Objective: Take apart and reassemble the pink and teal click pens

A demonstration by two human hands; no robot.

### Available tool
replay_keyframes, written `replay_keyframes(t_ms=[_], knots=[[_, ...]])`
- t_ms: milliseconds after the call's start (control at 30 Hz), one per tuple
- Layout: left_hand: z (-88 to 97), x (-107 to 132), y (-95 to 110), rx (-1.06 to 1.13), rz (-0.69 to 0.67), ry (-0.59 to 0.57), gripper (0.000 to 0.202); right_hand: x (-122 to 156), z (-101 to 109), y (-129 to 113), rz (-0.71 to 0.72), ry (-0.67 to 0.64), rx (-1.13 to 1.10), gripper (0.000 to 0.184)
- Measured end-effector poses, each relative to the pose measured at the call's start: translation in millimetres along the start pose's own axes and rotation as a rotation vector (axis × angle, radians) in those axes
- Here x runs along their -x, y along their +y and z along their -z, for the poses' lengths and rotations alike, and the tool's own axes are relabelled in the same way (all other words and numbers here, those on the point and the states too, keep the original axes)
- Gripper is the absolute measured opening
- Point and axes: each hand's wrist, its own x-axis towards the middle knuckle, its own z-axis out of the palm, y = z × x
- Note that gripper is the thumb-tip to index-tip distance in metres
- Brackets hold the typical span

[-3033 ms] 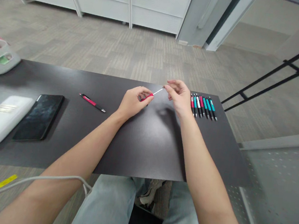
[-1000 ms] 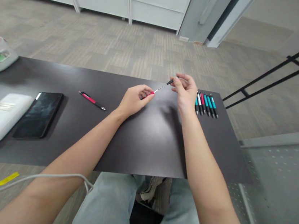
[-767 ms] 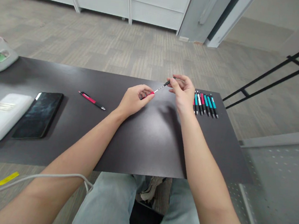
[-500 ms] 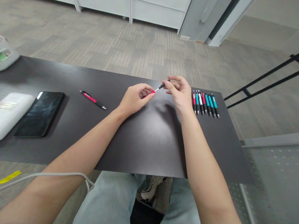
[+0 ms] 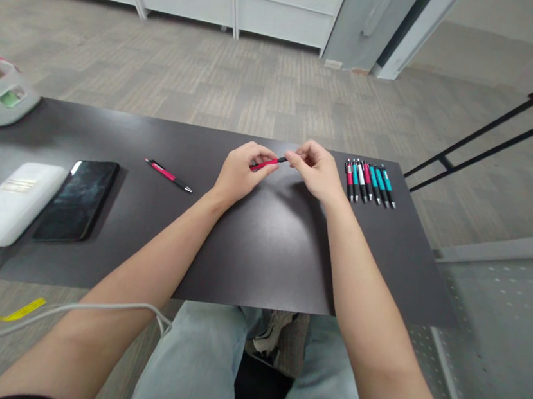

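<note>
Between my hands, above the far side of the dark table [image 5: 261,244], is a red and black pen [image 5: 265,162]. My left hand [image 5: 246,168] is closed round its red barrel. With thumb and fingers, my right hand [image 5: 316,170] pinches the black grip part, which meets the barrel. The pen's tip is mostly hidden by my right fingers. To the left of my left hand lies another red and black pen [image 5: 168,175]. Just right of my right hand, several pens [image 5: 369,183] in red, teal and white lie side by side in a row.
A black phone [image 5: 79,201] and a white power bank [image 5: 9,202] lie at the table's left. A white cable [image 5: 88,308] runs from the power bank across my left forearm. A pale basket [image 5: 3,104] stands at the far left, and a black metal frame [image 5: 494,124] rises at right.
My right hand has moved toward my left hand. The black grip part has slid over the thin pale refill, which showed before, and now meets the red barrel.
</note>
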Motion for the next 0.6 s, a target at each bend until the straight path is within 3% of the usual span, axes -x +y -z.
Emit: replay_keyframes(t_ms=[133, 433, 600], knots=[[1.5, -0.6, 1.0, -0.007, 0.001, -0.009, 0.02, 5.5, 3.3, -6.2, 0.006, -0.026, 0.102, 0.08], [2.1, -2.0, -3.1, -0.006, 0.0, 0.002, 0.018, 6.0, 5.0, -21.7, 0.027, -0.06, 0.059, 0.085], [1.3, -1.5, -2.2, -0.015, 0.004, -0.014, 0.018, 8.3, 5.2, -23.4, -0.01, -0.064, 0.067, 0.079]])
